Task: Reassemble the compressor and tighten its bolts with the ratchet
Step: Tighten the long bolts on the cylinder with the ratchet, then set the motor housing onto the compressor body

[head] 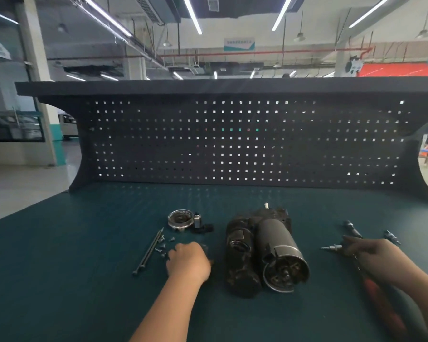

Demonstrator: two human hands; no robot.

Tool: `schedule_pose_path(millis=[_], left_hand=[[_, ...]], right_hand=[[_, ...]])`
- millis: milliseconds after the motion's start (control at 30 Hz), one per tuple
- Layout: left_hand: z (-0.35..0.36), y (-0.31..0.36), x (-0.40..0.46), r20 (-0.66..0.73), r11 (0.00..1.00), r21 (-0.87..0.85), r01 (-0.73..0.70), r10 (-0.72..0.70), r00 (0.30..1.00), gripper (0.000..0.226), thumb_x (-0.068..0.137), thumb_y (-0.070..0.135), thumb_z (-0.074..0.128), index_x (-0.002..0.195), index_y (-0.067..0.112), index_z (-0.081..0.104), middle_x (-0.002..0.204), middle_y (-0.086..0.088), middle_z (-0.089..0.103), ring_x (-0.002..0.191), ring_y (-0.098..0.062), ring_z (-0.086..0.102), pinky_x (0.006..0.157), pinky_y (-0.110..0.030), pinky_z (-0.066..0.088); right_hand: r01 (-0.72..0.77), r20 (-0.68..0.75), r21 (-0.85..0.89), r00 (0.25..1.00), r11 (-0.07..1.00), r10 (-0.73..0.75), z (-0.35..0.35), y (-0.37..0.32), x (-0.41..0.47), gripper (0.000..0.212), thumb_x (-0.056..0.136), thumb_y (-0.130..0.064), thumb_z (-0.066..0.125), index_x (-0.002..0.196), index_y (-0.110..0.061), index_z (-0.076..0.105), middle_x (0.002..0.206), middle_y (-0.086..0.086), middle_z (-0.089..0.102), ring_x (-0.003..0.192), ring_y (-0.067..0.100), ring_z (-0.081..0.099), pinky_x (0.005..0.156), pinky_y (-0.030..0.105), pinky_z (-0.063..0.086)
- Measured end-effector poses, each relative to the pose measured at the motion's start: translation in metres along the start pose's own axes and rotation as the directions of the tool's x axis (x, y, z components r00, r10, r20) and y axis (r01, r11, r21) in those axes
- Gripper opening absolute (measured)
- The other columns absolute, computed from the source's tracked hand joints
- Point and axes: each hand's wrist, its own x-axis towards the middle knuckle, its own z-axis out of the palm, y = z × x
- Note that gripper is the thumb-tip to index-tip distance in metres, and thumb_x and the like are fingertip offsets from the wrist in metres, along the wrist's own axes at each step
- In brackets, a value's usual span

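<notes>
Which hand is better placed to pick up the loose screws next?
Left. The left hand lies right beside the loose screws and long bolts, left of the compressor. The right hand is far across on the ratchet.

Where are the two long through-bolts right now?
In the head view, the two long bolts lie side by side on the green bench mat, left of the left hand, with the small loose screws between them and the hand.
</notes>
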Motion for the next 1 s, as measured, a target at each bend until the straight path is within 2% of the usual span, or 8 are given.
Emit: schedule_pose_path(millis=[100, 200, 333, 500, 733, 867, 933, 1000], left_hand=[[-0.009, 0.005, 0.018, -0.123, 0.999, -0.039, 0.02, -0.024, 0.992, 0.044, 0.097, 0.041, 0.048, 0.131, 0.014, 0.051, 0.14, -0.011, 0.046, 0.129, -0.031, 0.038, 0.102, -0.04, 0.036], [-0.026, 0.008, 0.057, -0.202, 0.999, -0.033, -0.006, -0.001, 0.979, 0.041, 0.093, 0.018, 0.053, 0.133, 0.01, 0.048, 0.137, -0.013, 0.047, 0.125, -0.031, 0.041, 0.099, -0.039, 0.04], [-0.043, 0.007, 0.103, -0.086, 0.998, 0.064, -0.012, 0.018, 0.996, 0.057, 0.088, 0.024, 0.066, 0.138, 0.009, 0.042, 0.138, -0.015, 0.043, 0.124, -0.033, 0.048, 0.099, -0.037, 0.044], [-0.039, -0.008, 0.124, -0.117, 0.984, 0.072, -0.166, 0.173, 0.978, 0.026, 0.083, 0.025, 0.072, 0.104, 0.012, 0.066, 0.11, -0.012, 0.067, 0.098, -0.03, 0.064, 0.076, -0.031, 0.048], [-0.063, -0.014, 0.103, -0.466, 0.939, -0.219, -0.266, 0.139, 0.874, 0.031, 0.086, 0.031, 0.068, 0.1, 0.006, 0.056, 0.098, -0.016, 0.065, 0.084, -0.033, 0.059, 0.064, -0.034, 0.041], [-0.082, 0.014, 0.034, -0.677, 0.621, -0.472, -0.626, 0.199, 0.708, 0.015, 0.089, 0.03, 0.066, 0.086, 0.017, 0.058, 0.081, 0.004, 0.064, 0.071, -0.019, 0.059, 0.057, -0.023, 0.047], [-0.083, 0.033, -0.01, -0.638, 0.345, -0.64, -0.687, 0.259, 0.725, 0.009, 0.09, 0.027, 0.066, 0.085, 0.02, 0.062, 0.088, 0.003, 0.065, 0.077, -0.015, 0.067, 0.062, -0.03, 0.059], [-0.072, 0.049, -0.049, -0.487, 0.134, -0.818, -0.56, 0.36, 0.796, 0.011, 0.09, 0.025, 0.066, 0.08, 0.023, 0.064, 0.086, 0.004, 0.067, 0.077, -0.015, 0.07, 0.06, -0.036, 0.061]], right_hand=[[0.0, -0.125, -0.014, 0.992, 1.0, -0.002, -0.006, -0.026, -0.007, 0.039, 0.083, 0.001, 0.059, 0.074, -0.035, 0.069, 0.11, 0.008, 0.072, 0.096, 0.024, 0.062, 0.087, 0.026, 0.036], [0.154, -0.267, 0.037, 0.954, 0.987, -0.139, -0.003, -0.063, -0.019, 0.035, 0.081, 0.004, 0.061, 0.088, -0.028, 0.07, 0.117, 0.003, 0.068, 0.104, 0.024, 0.063, 0.091, 0.032, 0.042], [0.437, -0.129, -0.003, 0.892, 0.9, -0.433, 0.017, -0.1, -0.037, 0.032, 0.086, -0.01, 0.066, 0.11, -0.031, 0.066, 0.121, -0.013, 0.059, 0.116, 0.01, 0.053, 0.099, 0.026, 0.035], [0.448, -0.101, 0.047, 0.892, 0.893, -0.442, 0.025, -0.099, -0.039, 0.032, 0.087, -0.021, 0.066, 0.117, -0.031, 0.064, 0.122, -0.016, 0.057, 0.122, 0.008, 0.049, 0.095, 0.042, 0.049], [0.509, -0.203, -0.043, 0.838, 0.86, -0.507, 0.025, -0.107, -0.041, 0.036, 0.086, -0.019, 0.068, 0.121, -0.027, 0.062, 0.112, -0.017, 0.055, 0.117, 0.014, 0.052, 0.093, 0.02, 0.034], [0.546, -0.288, 0.188, 0.825, 0.816, -0.486, 0.024, -0.129, -0.053, 0.059, 0.077, -0.051, 0.061, 0.132, -0.04, 0.044, 0.121, -0.019, 0.055, 0.119, -0.001, 0.049, 0.098, 0.009, 0.034], [0.516, -0.267, 0.49, 0.856, 0.703, -0.442, 0.031, -0.141, -0.063, 0.069, 0.071, -0.047, 0.071, 0.132, -0.045, 0.038, 0.126, -0.017, 0.055, 0.121, 0.0, 0.053, 0.095, 0.016, 0.046], [0.326, -0.175, 0.829, 0.922, 0.454, -0.345, 0.039, -0.154, -0.072, 0.071, 0.069, -0.039, 0.075, 0.132, -0.04, 0.042, 0.129, -0.005, 0.058, 0.116, 0.01, 0.061, 0.09, 0.028, 0.054]])
